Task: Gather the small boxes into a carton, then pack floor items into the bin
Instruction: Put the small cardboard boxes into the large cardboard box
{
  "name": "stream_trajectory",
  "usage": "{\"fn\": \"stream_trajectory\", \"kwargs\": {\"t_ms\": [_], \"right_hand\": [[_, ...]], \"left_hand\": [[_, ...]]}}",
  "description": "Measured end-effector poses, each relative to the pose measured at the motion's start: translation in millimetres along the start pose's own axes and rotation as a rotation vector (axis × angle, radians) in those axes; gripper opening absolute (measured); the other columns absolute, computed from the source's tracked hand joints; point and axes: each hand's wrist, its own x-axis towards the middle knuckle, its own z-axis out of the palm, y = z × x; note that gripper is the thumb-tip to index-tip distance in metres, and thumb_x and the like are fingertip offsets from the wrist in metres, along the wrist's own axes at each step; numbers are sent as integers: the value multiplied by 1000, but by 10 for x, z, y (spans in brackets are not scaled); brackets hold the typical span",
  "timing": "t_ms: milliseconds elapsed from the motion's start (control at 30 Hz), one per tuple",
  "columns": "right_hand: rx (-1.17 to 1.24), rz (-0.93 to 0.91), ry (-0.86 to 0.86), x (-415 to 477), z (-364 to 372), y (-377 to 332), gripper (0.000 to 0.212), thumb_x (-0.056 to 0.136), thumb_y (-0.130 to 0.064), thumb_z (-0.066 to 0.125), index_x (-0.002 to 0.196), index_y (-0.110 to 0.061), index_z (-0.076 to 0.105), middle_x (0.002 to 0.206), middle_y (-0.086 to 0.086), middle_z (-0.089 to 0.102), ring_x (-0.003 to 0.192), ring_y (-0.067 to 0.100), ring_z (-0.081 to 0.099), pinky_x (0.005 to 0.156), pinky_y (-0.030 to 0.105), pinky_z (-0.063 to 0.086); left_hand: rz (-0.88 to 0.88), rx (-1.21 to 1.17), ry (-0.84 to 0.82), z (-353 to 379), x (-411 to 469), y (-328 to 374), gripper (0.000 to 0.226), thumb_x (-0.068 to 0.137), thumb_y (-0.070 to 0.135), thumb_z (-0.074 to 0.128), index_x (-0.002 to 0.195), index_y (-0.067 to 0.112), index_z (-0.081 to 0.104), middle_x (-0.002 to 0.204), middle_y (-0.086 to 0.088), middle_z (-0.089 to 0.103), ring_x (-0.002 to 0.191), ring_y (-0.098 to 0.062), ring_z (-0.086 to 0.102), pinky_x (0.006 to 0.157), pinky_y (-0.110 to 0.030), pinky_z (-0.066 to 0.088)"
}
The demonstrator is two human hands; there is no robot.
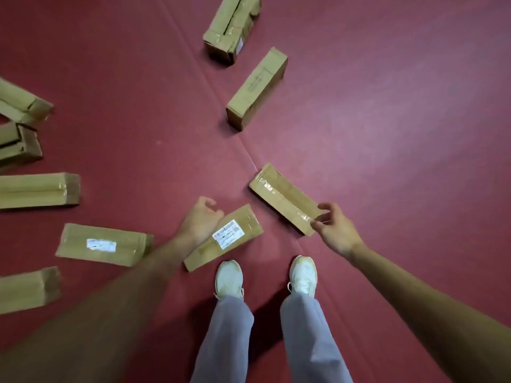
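A person is standing on a dark red floor [387, 106], smooth like a mat, with thin seams crossing it. Long, narrow cardboard boxes, all brown and wrapped in shiny clear tape, are lying scattered around.

The right hand [336, 230] is pinching the near end of the taped box [284, 199] between thumb and fingers. This box is lying slanted just ahead of the right shoe [302, 275], and a glossy tape strip is running along its top. I cannot tell if it is touching the floor or is a little lifted.

The left hand [200, 219] is curling its fingers at the upper edge of the labelled box [224, 237], which is carrying a white printed sticker and is lying just ahead of the left shoe [229, 279]. I cannot tell whether this hand is really gripping the box or only resting against it.

Further ahead, a plain box [257, 88] and a slit box [233, 26] with an open seam in its top are lying in one line. On the left, a second labelled box [103, 244] is lying flat, and four more boxes [38, 190] are reaching in from the edge. The shoes are white, and the trousers [229, 341] are pale grey.
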Motion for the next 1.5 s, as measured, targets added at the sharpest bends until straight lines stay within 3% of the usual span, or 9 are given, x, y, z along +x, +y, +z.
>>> {"fn": "stream_trajectory", "kwargs": {"t_ms": [200,333,433,533,733,867,1100,1300,1500], "right_hand": [[-216,-14,37,1552,770,751,48,88,-22,58,133,-13,42,126,10,56,117,28,52,97,36,42],[-396,-65,101,2292,1153,1108,54,87,-19,57,136,-8,39,137,15,41,128,31,40,102,39,36],[-575,-151,270,2583,1299,1259,50,84,-19,57,128,-2,40,129,23,38,119,39,36,97,47,36],[-554,-144,415,2722,1322,1314,67,81,-22,61,138,-5,30,130,23,37,117,40,37,97,51,34],[-576,90,258,2801,1302,1228,50,84,-37,66,122,-8,50,129,19,47,122,39,39,102,47,30],[-288,120,107,2703,1411,1303,48,85,-36,66,116,-7,42,122,18,51,117,37,47,98,47,39],[277,85,-72,2328,1502,1271,34,88,-29,64,102,-10,40,95,6,54,75,13,53,61,26,44],[580,111,-17,1895,1304,860,54,82,-18,68,126,-18,38,109,-2,57,89,10,61,67,25,49],[533,-6,-89,1054,675,88,53,77,-9,74,126,-14,52,97,-2,67,84,14,66,71,31,55]], "left_hand": [[2,299,-19,976,1284,-1002,49,88,33,55,134,18,47,132,-3,51,125,-24,48,107,-40,35],[-13,458,9,1369,1968,-1516,68,86,34,59,147,23,30,147,-5,40,137,-26,36,116,-43,20],[-61,611,-15,1486,2217,-1788,69,83,41,64,142,21,35,142,-6,44,135,-26,39,117,-45,12],[4,684,42,1497,2257,-1892,58,76,47,71,122,17,51,123,-5,53,119,-25,50,105,-42,30],[-24,468,146,1367,2144,-1663,58,80,47,68,123,12,53,120,-10,48,116,-30,47,94,-44,41],[-57,309,160,1326,2122,-1582,54,82,43,68,125,13,56,121,-12,43,118,-32,44,99,-45,41],[-85,141,140,1266,1951,-1433,49,88,36,63,121,11,38,128,-14,47,115,-36,51,93,-42,41],[-120,-92,53,1091,1542,-1100,71,66,65,60,107,24,19,116,-4,53,113,-29,55,104,-51,37],[-104,-230,345,337,543,-459,74,73,52,73,121,13,33,114,-4,32,98,-22,42,86,-31,38]]}}
